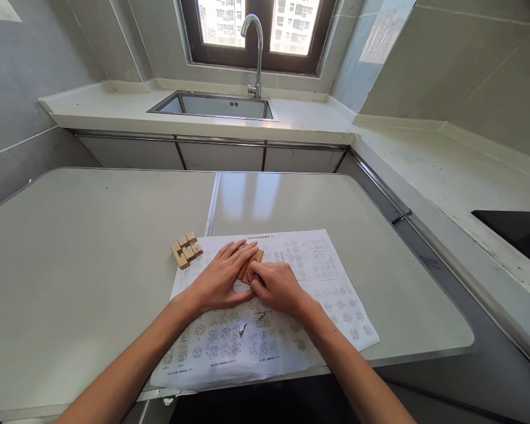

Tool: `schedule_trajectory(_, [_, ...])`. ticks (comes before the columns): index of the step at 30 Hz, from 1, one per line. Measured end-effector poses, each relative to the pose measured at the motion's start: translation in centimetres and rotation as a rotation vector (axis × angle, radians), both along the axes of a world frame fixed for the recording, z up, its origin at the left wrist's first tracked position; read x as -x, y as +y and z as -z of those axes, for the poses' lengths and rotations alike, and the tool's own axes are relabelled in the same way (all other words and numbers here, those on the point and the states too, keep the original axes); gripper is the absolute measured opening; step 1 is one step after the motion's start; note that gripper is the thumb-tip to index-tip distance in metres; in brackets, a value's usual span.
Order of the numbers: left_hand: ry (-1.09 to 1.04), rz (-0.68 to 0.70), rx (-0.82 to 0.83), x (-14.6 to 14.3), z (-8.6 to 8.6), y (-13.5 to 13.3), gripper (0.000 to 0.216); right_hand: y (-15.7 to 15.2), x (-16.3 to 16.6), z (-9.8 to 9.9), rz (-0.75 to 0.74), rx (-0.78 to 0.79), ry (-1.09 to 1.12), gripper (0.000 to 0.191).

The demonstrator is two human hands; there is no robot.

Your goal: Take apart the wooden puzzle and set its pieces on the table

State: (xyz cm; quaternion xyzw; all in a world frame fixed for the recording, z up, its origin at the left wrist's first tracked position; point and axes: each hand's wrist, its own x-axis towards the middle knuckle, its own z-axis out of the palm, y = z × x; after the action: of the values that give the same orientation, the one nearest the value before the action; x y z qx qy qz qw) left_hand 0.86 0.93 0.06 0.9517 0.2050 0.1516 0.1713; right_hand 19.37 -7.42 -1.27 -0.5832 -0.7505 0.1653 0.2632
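Both hands (247, 282) press flat wooden pieces (252, 264) on paper (327, 282).

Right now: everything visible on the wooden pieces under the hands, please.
The wooden pieces are light brown, flat-looking and plain, mostly covered. They lie on the printed sheet, near its upper middle. The left hand lies flat over them, fingers extended; the right hand presses their near edge with curled fingers. Their count and exact shape cannot be told. They sit apart from the assembled block cluster.

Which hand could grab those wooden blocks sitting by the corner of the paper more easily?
Probably the left hand: the wooden blocks lie on its side, close by, while the right hand would have to cross over.
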Motion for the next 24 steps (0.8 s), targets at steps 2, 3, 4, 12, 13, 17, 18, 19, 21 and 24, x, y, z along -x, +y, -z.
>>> schedule_trajectory(2, [0.018, 0.012, -0.002, -0.2, -0.2, 0.2, 0.083, 0.0, 0.0, 0.0, 0.001, -0.003, 0.011, 0.015])
schedule_trajectory(3, [0.021, 0.015, -0.006, -0.4, -0.3, 0.3, 0.083, 0.0, 0.0, 0.1, 0.007, -0.005, 0.017, 0.015])
schedule_trajectory(4, [0.02, 0.015, -0.012, -0.5, -0.3, 0.4, 0.082, -0.1, 0.0, 0.1, 0.015, -0.007, 0.024, 0.015])
schedule_trajectory(12, [0.02, -0.067, -0.149, -1.6, -0.5, 1.8, 0.053, 0.2, -0.2, 0.2, 0.144, -0.045, 0.086, 0.014])
schedule_trajectory(13, [0.036, -0.099, -0.175, -1.6, -0.4, 2.0, 0.052, 0.3, -0.3, 0.2, 0.153, -0.051, 0.091, 0.014])
schedule_trajectory(17, [0.086, -0.184, -0.238, -1.7, -0.2, 3.0, 0.05, 0.3, -0.5, 0.2, 0.185, -0.056, 0.1, 0.017])
schedule_trajectory(18, [0.094, -0.214, -0.245, -1.7, -0.2, 3.2, 0.05, 0.3, -0.5, 0.2, 0.189, -0.054, 0.1, 0.018])
schedule_trajectory(19, [0.103, -0.248, -0.251, -1.7, -0.2, 3.4, 0.051, 0.3, -0.5, 0.1, 0.19, -0.051, 0.101, 0.019])
schedule_trajectory(21, [0.122, -0.317, -0.258, -1.7, -0.3, 3.7, 0.054, 0.2, -0.6, 0.0, 0.187, -0.046, 0.102, 0.023])
schedule_trajectory(24, [0.149, -0.398, -0.26, -1.8, -0.4, 4.0, 0.056, 0.1, -0.7, -0.2, 0.185, -0.039, 0.103, 0.026])
